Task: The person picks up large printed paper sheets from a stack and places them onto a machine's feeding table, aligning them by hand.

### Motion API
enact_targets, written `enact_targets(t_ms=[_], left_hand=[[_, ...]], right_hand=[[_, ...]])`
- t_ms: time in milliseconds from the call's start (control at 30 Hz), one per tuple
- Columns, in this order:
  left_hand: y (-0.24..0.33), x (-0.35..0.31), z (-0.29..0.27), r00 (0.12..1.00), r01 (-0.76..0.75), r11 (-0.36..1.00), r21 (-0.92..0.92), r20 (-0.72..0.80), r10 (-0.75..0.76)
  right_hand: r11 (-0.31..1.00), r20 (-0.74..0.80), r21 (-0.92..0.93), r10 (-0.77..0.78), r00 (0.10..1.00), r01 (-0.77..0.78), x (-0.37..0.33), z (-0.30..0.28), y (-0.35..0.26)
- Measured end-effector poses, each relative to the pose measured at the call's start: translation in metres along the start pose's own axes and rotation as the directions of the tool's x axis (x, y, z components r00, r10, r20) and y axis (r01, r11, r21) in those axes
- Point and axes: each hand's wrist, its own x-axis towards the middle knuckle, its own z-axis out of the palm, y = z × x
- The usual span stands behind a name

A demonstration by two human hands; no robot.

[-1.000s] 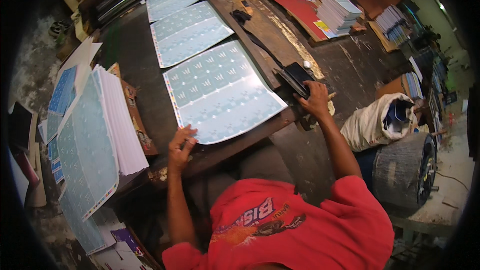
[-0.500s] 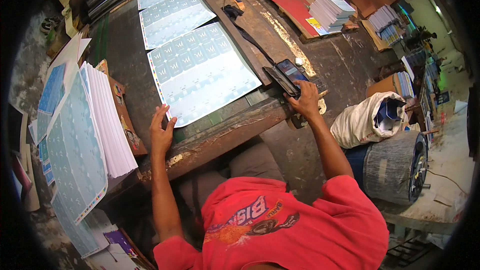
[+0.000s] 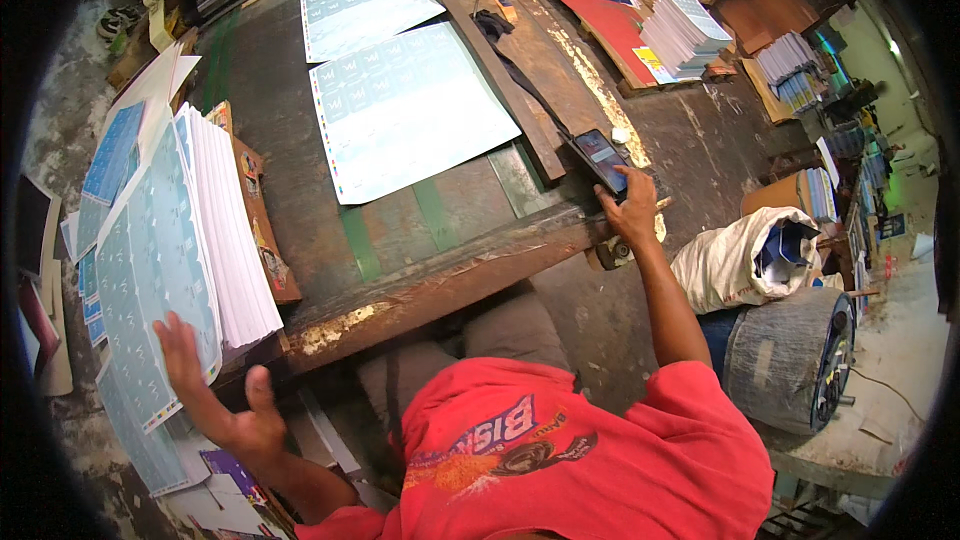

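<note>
The left hand [image 3: 235,424], fingers spread apart, is off the table's [image 3: 268,90] near left corner, by the hanging prints [image 3: 150,275]. The right hand [image 3: 633,212] touches the phone [image 3: 603,156] at the near right corner; whether it clamps it cannot be told. Three sheets [image 3: 410,105] line up toward the far edge, the stack [image 3: 232,240] along the left.
</note>
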Motion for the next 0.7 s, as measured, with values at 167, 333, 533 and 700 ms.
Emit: enact_targets(t_ms=[167,333,533,700], left_hand=[[-0.037,-0.023,0.004,0.941,0.158,0.971,0.181,0.271,-0.203],[-0.044,-0.028,-0.004,0.912,0.292,0.956,-0.002,0.3,-0.278],[-0.056,-0.033,-0.009,0.865,0.502,0.797,-0.337,0.21,-0.456],[-0.069,-0.035,-0.006,0.581,0.433,0.343,-0.833,-0.032,-0.813]], right_hand=[[0.984,-0.109,-0.021,0.172,0.979,-0.175,0.014,0.008,0.023],[0.885,0.158,-0.177,0.458,0.875,-0.431,0.042,0.011,0.038],[0.835,0.13,0.073,0.534,0.835,-0.545,0.073,0.036,0.067],[0.794,-0.043,0.497,0.425,0.904,-0.349,0.074,0.022,0.01]])
